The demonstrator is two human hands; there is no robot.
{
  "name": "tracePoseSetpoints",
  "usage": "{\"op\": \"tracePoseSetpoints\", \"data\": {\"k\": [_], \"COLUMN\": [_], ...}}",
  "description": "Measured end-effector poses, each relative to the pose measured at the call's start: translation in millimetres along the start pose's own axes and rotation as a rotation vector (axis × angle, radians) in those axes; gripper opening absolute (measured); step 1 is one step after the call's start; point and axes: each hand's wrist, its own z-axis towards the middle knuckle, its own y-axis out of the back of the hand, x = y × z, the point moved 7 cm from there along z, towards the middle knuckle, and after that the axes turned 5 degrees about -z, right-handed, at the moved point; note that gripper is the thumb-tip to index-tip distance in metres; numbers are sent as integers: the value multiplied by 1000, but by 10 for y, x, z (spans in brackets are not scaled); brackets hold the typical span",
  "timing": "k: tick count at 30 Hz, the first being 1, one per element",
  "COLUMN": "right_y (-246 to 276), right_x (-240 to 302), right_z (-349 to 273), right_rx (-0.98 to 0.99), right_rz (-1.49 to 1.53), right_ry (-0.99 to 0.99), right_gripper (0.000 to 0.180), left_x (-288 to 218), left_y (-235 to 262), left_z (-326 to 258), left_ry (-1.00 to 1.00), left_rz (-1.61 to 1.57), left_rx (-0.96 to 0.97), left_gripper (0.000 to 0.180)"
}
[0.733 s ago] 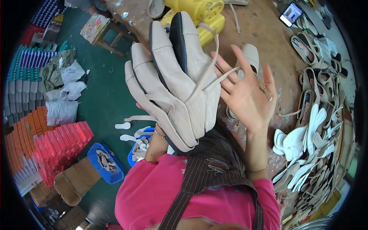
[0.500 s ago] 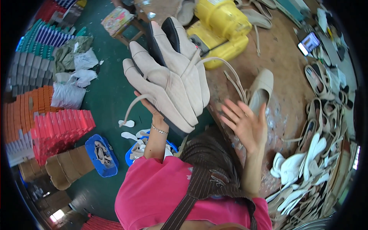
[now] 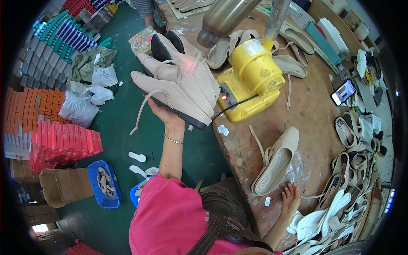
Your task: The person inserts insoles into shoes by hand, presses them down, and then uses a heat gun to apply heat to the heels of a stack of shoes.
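My left hand is closed beneath a stack of beige strapped shoes, held up left of the table; most of its fingers are hidden behind them. A loose thin strap hangs from the lowest shoe. On the table in front of me lies a single beige shoe, its pale insole facing up and its strap trailing to the left. Just right of its heel, my right hand rests low over the tabletop, empty, with its fingers slightly curled and apart. A small white label sits beside the heel.
A yellow machine with a lit red switch stands on the brown table. More shoes and white insoles are heaped along the right edge, near a phone. Blue bin, red boxes and sacks are on the left.
My right hand has moved down and right, away from above the single shoe to beside its heel. The view has shifted, showing more of the table. My left hand still holds the stack.
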Motion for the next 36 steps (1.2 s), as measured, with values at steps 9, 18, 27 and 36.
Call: {"op": "tracePoseSetpoints", "data": {"k": [9, 18, 27, 36], "right_y": [39, 37, -45, -34], "right_x": [-36, -34, -13, -15], "right_z": [76, 64, 42, 26], "right_rx": [-77, -50, -62, -106], "right_rz": [23, 15, -21, -47], "right_ry": [-79, -71, -54, -45], "right_gripper": [33, 32, 32, 34], "left_x": [116, 117, 247, 441], "left_y": [-238, -283, -508, -574], "left_z": [122, 165, 303, 398], "left_ry": [-37, -146, -37, 99], "left_rz": [29, 87, -17, -162], "left_rx": [-31, -79, 90, 86], "left_gripper": [79, 83, 79, 71]}}
